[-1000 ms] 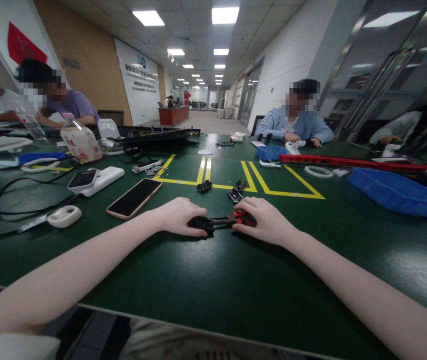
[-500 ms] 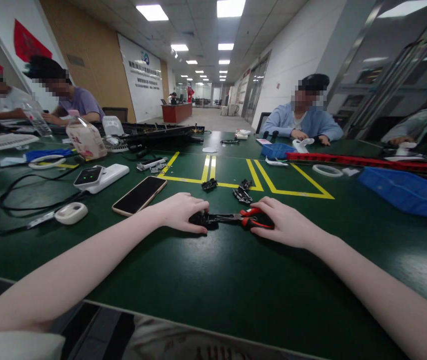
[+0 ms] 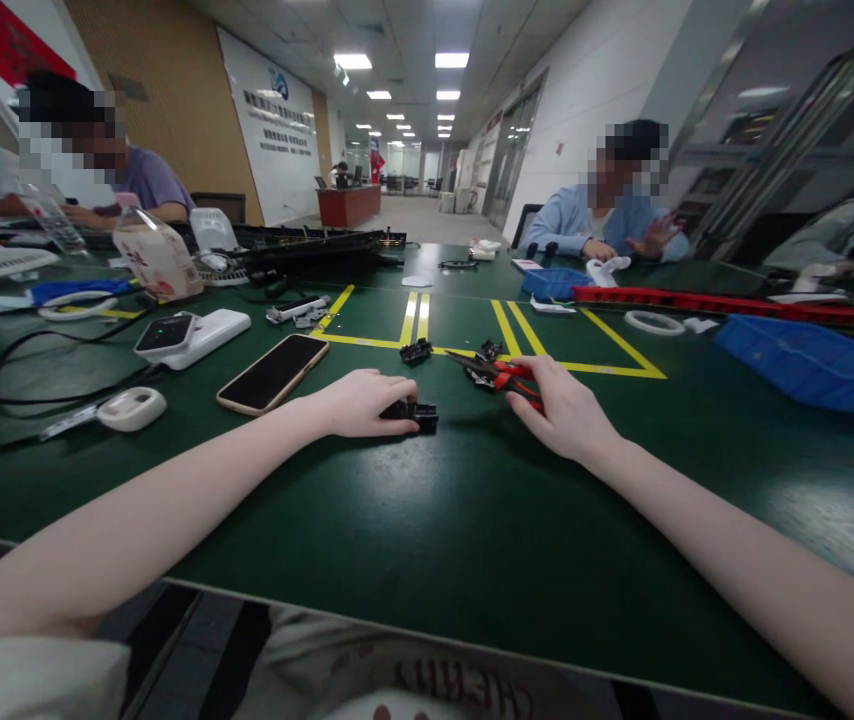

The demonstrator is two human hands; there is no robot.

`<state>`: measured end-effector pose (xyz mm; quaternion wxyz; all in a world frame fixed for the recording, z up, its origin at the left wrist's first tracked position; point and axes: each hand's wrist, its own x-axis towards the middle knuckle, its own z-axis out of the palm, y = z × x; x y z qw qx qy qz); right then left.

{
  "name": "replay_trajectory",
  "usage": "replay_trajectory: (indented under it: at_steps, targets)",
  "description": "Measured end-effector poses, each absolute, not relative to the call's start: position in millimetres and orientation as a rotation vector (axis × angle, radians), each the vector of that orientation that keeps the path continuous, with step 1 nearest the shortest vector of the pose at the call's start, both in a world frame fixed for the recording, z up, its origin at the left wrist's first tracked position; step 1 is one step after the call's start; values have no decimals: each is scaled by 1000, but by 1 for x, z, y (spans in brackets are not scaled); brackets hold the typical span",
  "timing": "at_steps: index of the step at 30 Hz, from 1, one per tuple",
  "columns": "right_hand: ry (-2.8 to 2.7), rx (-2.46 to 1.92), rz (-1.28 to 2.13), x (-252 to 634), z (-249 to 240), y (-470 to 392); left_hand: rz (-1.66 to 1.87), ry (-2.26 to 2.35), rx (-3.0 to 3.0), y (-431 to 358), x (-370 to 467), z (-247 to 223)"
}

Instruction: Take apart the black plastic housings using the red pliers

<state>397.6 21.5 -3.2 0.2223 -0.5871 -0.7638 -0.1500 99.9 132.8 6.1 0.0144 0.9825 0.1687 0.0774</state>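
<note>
My left hand (image 3: pixel 368 403) grips a small black part (image 3: pixel 425 416) on the green table, its fingers closed round the part's left end. In my right hand (image 3: pixel 566 405) are red-handled pliers (image 3: pixel 506 377), with their tips pointing left, away from the held part. The pliers lie over a cluster of dark parts (image 3: pixel 488 350), hiding some of it. Another black part (image 3: pixel 416 351) sits by the yellow tape, beyond my left hand.
A phone (image 3: pixel 274 374) lies left of my left hand, beside a white device (image 3: pixel 209 337) and cables. Blue trays (image 3: pixel 809 365) and a red strip (image 3: pixel 727 306) are at the right. Several people sit round the table.
The pliers have come off the black part and moved away and up with my right hand, over the dark cluster. The view has tilted down slightly. A person opposite has raised a hand.
</note>
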Motion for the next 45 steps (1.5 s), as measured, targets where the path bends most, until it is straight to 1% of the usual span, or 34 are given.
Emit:
replay_trajectory:
  at_steps: [9,28,34,45]
  targets:
    - [-2231,-1460,-458,387,-3,16,329,611,2947,136,100,0]
    - [-2380,-1336,-570,383,-1,16,279,269,3135,136,104,-1]
    - [-2380,-1322,-625,383,0,16,295,242,3154,136,103,0]
    - [-2419,-1333,-583,382,1,17,304,243,3159,134,104,1]
